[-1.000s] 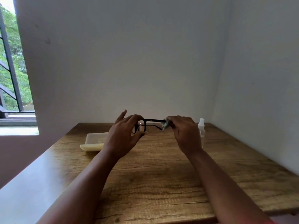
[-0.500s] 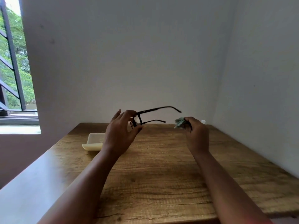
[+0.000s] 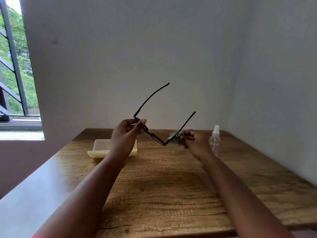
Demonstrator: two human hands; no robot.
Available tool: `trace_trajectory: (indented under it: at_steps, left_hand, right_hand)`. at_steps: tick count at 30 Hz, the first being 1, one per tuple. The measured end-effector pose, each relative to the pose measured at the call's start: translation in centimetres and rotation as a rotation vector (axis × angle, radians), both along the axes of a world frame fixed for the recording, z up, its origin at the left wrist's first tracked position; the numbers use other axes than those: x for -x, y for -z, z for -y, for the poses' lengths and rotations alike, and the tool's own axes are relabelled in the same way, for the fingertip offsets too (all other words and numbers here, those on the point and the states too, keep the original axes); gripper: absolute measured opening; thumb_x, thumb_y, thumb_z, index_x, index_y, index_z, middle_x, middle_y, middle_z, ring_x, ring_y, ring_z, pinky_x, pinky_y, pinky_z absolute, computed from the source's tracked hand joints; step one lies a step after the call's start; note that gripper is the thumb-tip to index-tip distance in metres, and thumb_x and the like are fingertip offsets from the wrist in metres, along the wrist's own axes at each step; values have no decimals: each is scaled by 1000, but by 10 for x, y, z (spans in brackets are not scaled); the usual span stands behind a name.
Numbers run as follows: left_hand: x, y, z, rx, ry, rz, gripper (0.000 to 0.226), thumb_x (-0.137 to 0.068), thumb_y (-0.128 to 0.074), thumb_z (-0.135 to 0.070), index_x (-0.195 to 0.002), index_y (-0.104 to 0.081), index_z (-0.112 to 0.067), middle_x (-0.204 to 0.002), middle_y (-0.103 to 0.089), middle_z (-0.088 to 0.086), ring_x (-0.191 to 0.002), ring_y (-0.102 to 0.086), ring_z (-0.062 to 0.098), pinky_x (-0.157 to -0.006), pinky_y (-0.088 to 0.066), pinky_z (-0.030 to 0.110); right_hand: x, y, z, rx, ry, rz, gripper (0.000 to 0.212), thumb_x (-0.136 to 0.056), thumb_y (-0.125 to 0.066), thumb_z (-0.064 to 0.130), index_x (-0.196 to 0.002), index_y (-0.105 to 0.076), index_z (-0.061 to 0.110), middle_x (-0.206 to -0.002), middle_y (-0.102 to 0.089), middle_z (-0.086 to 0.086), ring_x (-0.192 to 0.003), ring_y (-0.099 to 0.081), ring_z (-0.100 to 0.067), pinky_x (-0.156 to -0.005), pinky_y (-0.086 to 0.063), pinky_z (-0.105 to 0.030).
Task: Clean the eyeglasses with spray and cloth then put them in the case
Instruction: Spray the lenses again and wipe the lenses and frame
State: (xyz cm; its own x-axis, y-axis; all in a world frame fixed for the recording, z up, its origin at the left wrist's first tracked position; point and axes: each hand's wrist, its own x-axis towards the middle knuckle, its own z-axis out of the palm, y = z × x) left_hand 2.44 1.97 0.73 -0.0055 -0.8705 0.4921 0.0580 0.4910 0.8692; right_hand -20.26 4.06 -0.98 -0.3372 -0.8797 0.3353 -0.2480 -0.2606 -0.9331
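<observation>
Black-framed eyeglasses hang in the air above the table, front edge-on, both temple arms unfolded and pointing up and away. My left hand pinches the frame's left end between thumb and fingers. My right hand holds a crumpled grey-green cloth and pinches it round the lower part of the right temple arm, close to the hinge. A clear spray bottle with a white nozzle stands on the table just right of my right hand. The pale yellow open case lies on the table behind my left forearm, partly hidden.
The wooden table sits in a corner, with white walls behind and to the right. A barred window is at the far left. The table's front edge runs near the bottom of the view.
The glasses have been raised and tilted, so the temple arms now point steeply up. My right hand with the cloth has come back onto the right temple arm. The spray bottle is uncovered again.
</observation>
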Motion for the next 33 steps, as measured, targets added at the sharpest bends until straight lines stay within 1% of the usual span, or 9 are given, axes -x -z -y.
trace_trajectory:
  at_steps: [3,7,17,22,25,27,29,31,33]
  left_hand:
    - [0,-2,-1,-62,60,-80,49,-82,-70,-41,-115,-61,-6,-94,-75,7,-88,-72,19,-93,-53,43]
    - [-5,-6,-1,-134,117,-143,39,-83,-67,-41,-104,-63,-8,-98,-73,12,-91,-72,21,-96,-50,39]
    - [-15,-10,1,-174,119,-277,35,-89,-63,-31,-107,-63,-1,-112,-66,23,-99,-69,27,-97,-50,38]
    - [-8,-6,3,-133,112,-165,49,-87,-66,-36,-119,-57,1,-104,-71,16,-92,-71,22,-89,-53,34]
    - [-7,-4,3,-109,106,-93,46,-86,-64,-41,-113,-60,-3,-99,-72,11,-90,-71,19,-93,-52,37]
    - [-4,-4,2,-86,69,-36,41,-87,-60,-46,-105,-62,-8,-95,-73,7,-87,-72,15,-90,-52,36]
    - [0,-2,2,-51,-19,50,48,-88,-53,-54,-110,-59,-11,-93,-73,2,-86,-72,12,-90,-52,38]
    - [4,2,5,8,-159,174,60,-88,-47,-60,-123,-52,-12,-98,-72,-1,-95,-69,13,-89,-49,36]
    - [5,6,7,108,-314,291,62,-92,-43,-57,-134,-41,-12,-120,-61,6,-112,-59,19,-89,-44,34]
  right_hand:
    - [-4,-5,-7,-20,-252,214,21,-92,-57,-5,-106,-67,7,-90,-71,-4,-78,-67,-13,-69,-56,-21]
    - [-10,-7,-10,-4,-481,283,26,-90,-53,-10,-105,-68,6,-89,-74,-4,-78,-70,-12,-71,-57,-22]
    - [-7,-9,-10,-17,-444,282,25,-89,-57,-8,-104,-70,7,-98,-73,-8,-83,-67,-12,-68,-55,-20]
    - [-13,-8,-13,13,-514,234,32,-88,-60,-2,-119,-64,-1,-118,-69,-19,-102,-66,-21,-73,-54,-22]
    - [-13,-8,-15,16,-482,155,32,-82,-67,5,-114,-68,8,-115,-71,-16,-102,-66,-22,-75,-51,-27]
    - [-13,-9,-15,18,-466,148,35,-84,-66,1,-117,-66,10,-113,-71,-17,-101,-66,-23,-76,-50,-29]
    - [-14,-11,-15,39,-466,194,38,-86,-61,-5,-122,-60,8,-107,-73,-16,-98,-69,-23,-77,-55,-30]
    - [-15,-13,-16,77,-456,263,41,-83,-62,-5,-122,-58,8,-99,-74,-13,-92,-71,-22,-80,-58,-31]
    - [-17,-14,-16,107,-429,323,45,-77,-66,1,-120,-57,11,-94,-74,-10,-89,-71,-21,-84,-57,-33]
